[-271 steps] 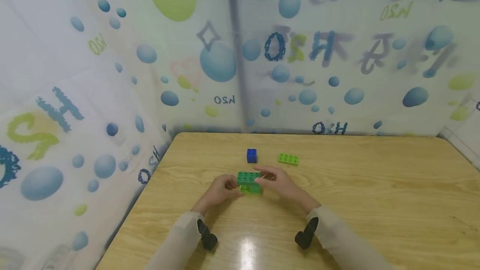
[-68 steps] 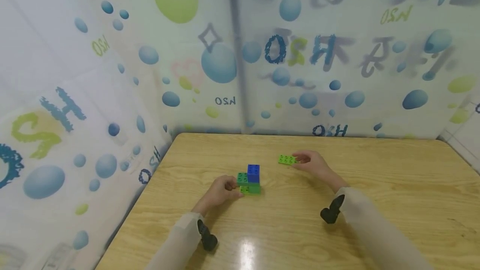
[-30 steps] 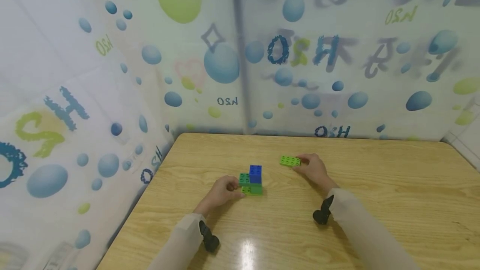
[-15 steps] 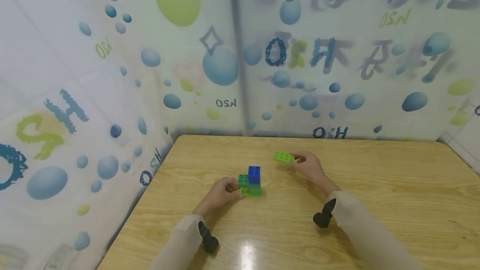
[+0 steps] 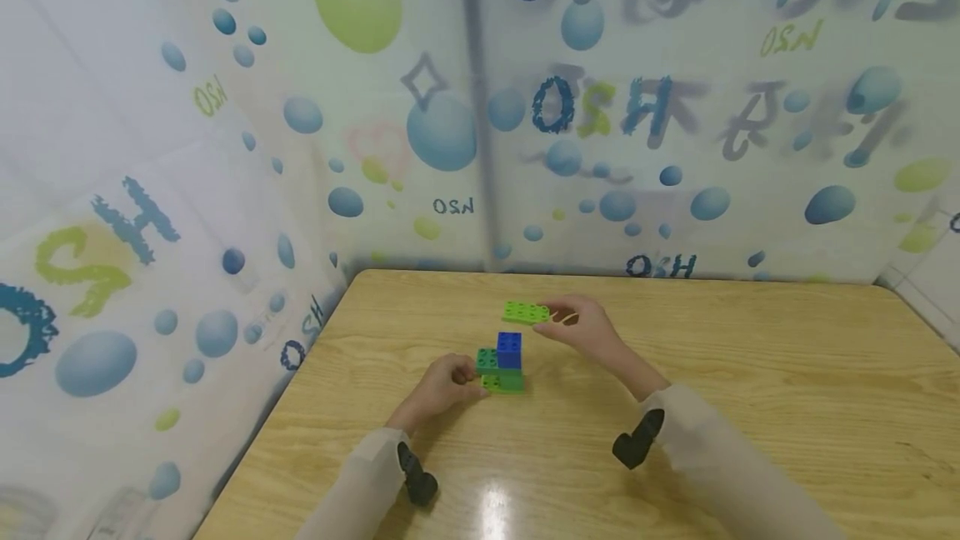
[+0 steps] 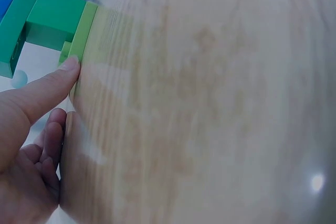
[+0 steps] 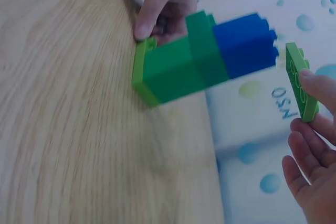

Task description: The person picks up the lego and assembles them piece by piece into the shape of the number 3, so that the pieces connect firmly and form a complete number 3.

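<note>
On the table stands a stack of toy building bricks: a thin lime plate at the bottom, a green brick, a darker green brick jutting left, and a blue brick on top. My left hand pinches the bottom plate's left end, the thumb on its near edge in the left wrist view; the other fingertips are partly hidden. Above and behind the stack, my right hand holds a second lime plate by its right end. In the right wrist view that plate is apart from the blue brick's studs.
The wooden table extends widely to the right and front. Behind it and to the left hang pale printed sheets. A black wrist camera sits on each sleeve.
The blue brick went from the table onto the stack. My right hand then took the loose lime plate, lifted it and brought it left, above and behind the stack. The left hand stayed in place.
</note>
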{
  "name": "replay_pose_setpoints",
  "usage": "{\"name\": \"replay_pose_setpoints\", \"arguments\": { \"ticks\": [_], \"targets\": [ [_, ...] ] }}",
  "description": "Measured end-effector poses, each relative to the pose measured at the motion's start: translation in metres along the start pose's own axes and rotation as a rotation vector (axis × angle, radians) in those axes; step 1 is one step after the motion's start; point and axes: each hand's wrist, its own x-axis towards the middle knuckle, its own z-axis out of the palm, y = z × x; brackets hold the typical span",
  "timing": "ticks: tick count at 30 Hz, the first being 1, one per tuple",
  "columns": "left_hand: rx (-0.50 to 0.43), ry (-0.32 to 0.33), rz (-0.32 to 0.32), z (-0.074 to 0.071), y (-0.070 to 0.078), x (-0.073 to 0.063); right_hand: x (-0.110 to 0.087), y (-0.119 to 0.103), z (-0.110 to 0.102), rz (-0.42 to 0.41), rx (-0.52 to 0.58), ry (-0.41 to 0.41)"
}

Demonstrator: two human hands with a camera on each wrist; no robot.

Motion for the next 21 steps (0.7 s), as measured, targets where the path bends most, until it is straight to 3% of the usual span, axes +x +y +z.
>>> {"name": "replay_pose_setpoints", "arguments": {
  "ticks": [10,21],
  "targets": [
    [0.011,0.010,0.016,0.000,0.001,0.001,-0.004,-0.025,0.017,-0.024,0.026,-0.071],
    [0.005,0.014,0.027,0.000,0.001,0.000,-0.007,-0.024,0.032,-0.069,0.036,-0.081]
  ]
}}
